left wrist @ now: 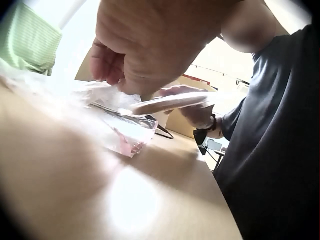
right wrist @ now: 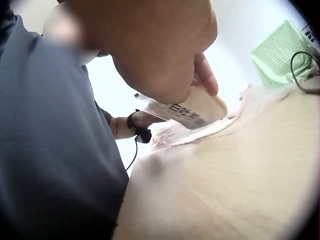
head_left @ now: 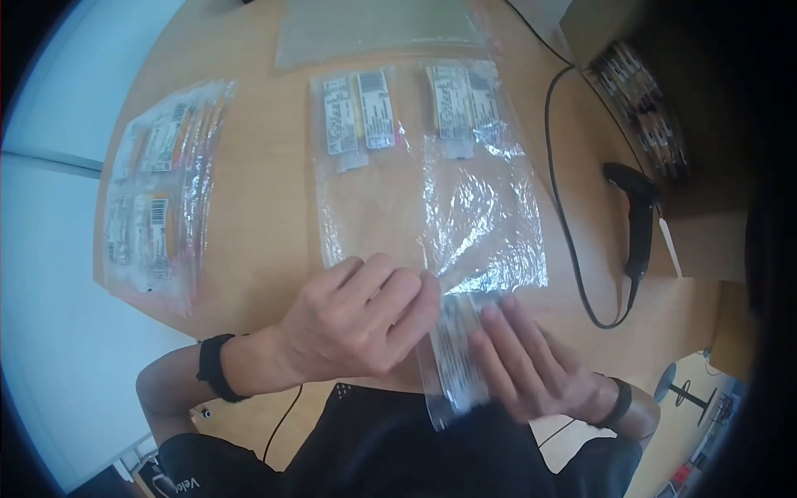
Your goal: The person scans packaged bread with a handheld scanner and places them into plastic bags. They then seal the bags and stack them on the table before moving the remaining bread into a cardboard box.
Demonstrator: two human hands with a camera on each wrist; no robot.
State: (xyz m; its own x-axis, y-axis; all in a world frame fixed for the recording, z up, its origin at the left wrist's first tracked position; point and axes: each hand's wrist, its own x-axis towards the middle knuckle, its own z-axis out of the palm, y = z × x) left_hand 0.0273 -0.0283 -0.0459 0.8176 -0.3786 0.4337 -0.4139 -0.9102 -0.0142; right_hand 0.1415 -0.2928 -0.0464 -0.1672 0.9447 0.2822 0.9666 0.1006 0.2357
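My left hand, fingers curled, pinches the near edge of a clear plastic bag that lies flat on the table. A small packet with a printed label shows inside that bag's far end. Just below the bag's near edge, my right hand holds another labelled packet at its side; the hand is blurred. In the right wrist view this packet shows dark print, with fingers against it. Left of the bag lies a second clear bag with a labelled packet at its far end.
A stack of filled bags stands at the table's left. On the right lie a black barcode scanner and its cable. Behind them, a cardboard box contains several packets. A large clear plastic sheet is at the back.
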